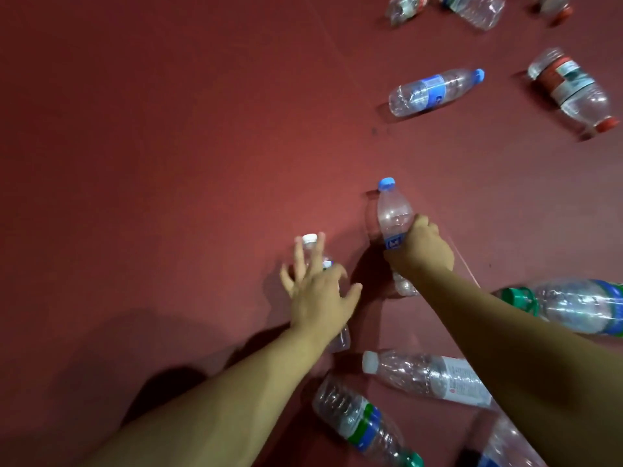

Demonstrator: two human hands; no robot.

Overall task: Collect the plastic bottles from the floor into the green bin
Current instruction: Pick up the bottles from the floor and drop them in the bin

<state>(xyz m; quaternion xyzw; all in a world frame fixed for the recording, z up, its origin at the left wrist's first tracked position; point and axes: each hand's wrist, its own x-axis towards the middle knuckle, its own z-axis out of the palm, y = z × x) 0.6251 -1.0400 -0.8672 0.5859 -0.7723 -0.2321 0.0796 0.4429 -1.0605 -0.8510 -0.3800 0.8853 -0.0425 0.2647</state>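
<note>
— Bottles (435, 91) lie scattered over the red floor (168, 129), and two of them are being dealt with. The right hand (421, 251) has its fingers wrapped round the blue-capped bottle (394, 217) at the label, cap pointing away.

— And the left hand (320, 298)?

— Fingers spread wide above the white-capped bottle (309, 239), which lies on the floor under the palm. Nothing has closed on it yet.

— So what could go wrong?

— That one looks round and light. A careless press could send it rolling off before the fingers curl. Both forearms also pass low over the white-labelled bottle (428, 375) and the green-banded bottle (360, 423), so an arm might knock them away. Thin plastic may buckle and slip from the right grip, too. The green bin isn't in sight, so each hand will have to carry its bottle some way.
</note>
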